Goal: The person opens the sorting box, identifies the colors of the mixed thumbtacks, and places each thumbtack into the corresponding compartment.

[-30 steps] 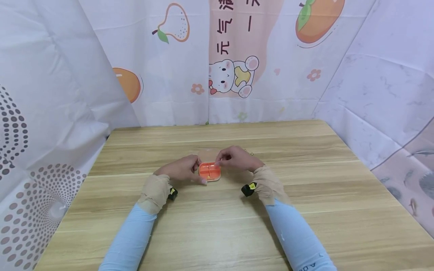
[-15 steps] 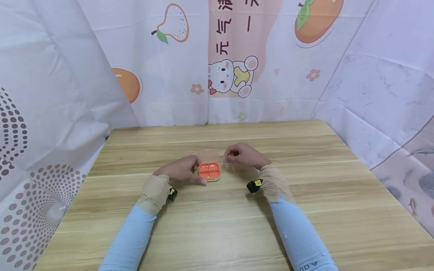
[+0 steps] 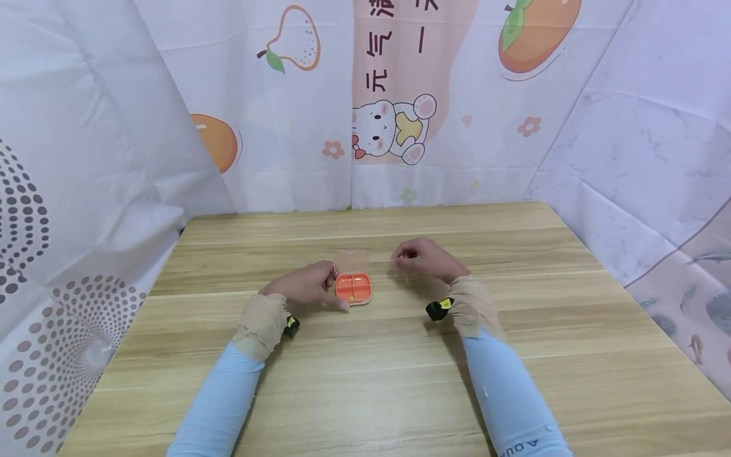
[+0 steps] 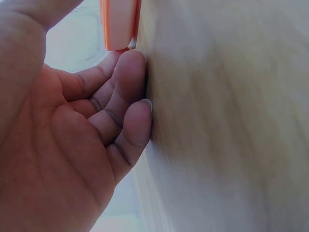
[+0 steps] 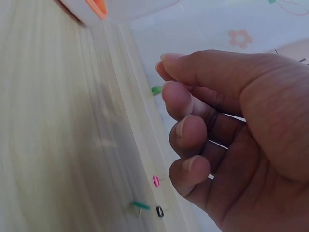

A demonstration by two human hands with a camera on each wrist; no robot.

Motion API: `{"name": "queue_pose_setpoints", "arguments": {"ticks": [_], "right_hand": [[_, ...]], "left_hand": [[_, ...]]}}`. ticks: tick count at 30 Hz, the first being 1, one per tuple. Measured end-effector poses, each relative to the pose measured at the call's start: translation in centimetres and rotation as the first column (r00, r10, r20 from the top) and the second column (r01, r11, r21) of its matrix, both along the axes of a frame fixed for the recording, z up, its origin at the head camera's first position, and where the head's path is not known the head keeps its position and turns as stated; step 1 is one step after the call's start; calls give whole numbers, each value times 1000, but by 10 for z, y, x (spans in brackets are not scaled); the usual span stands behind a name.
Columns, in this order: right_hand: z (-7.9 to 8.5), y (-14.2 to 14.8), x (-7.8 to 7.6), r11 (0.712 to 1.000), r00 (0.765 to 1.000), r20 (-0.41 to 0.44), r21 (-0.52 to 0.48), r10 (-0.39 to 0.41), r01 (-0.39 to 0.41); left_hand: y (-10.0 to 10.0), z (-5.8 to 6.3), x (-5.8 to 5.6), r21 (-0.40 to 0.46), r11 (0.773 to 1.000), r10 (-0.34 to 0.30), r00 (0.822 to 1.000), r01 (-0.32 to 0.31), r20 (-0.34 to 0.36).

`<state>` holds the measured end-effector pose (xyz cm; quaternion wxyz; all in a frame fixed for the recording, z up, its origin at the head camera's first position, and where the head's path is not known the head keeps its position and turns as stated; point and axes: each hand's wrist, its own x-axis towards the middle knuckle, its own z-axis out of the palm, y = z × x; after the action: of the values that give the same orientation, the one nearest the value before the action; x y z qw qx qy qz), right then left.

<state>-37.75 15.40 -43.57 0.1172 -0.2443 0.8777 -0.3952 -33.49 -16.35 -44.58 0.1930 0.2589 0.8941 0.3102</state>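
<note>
An orange pill box (image 3: 353,289) with several compartments lies on the table, its clear lid (image 3: 351,260) swung back behind it. One small yellow piece sits in its near-left compartment. My left hand (image 3: 302,284) holds the box at its left side, thumb by the near corner and fingers at the back; in the left wrist view, fingertips touch the orange wall (image 4: 119,24). Right of the box, my right hand (image 3: 425,259) hovers with loosely bent fingers, thumb and index tips close together. Nothing shows between them in the right wrist view.
In the right wrist view, a green-headed pin (image 5: 140,205), a small pink ring-shaped piece (image 5: 156,181) and a black one (image 5: 160,211) lie on the wooden table (image 3: 365,374). Printed curtains (image 3: 274,139) stand along the back and sides.
My right hand has drawn away from the box's right side, moving right and slightly back over the table. My left hand and the box stay put.
</note>
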Motion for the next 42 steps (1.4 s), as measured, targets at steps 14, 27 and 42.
{"name": "queue_pose_setpoints", "arguments": {"ticks": [14, 27, 42], "right_hand": [[-6, 38, -5, 994, 994, 30, -22, -107, 107], [-2, 51, -4, 984, 983, 79, -56, -164, 169], [-9, 58, -5, 973, 974, 61, -65, -216, 220]], "left_hand": [[0, 0, -1, 7, 1000, -9, 1000, 9, 2], [-1, -1, 0, 25, 1000, 1, 1000, -2, 17], [-1, -4, -1, 33, 999, -9, 1000, 9, 2]]}}
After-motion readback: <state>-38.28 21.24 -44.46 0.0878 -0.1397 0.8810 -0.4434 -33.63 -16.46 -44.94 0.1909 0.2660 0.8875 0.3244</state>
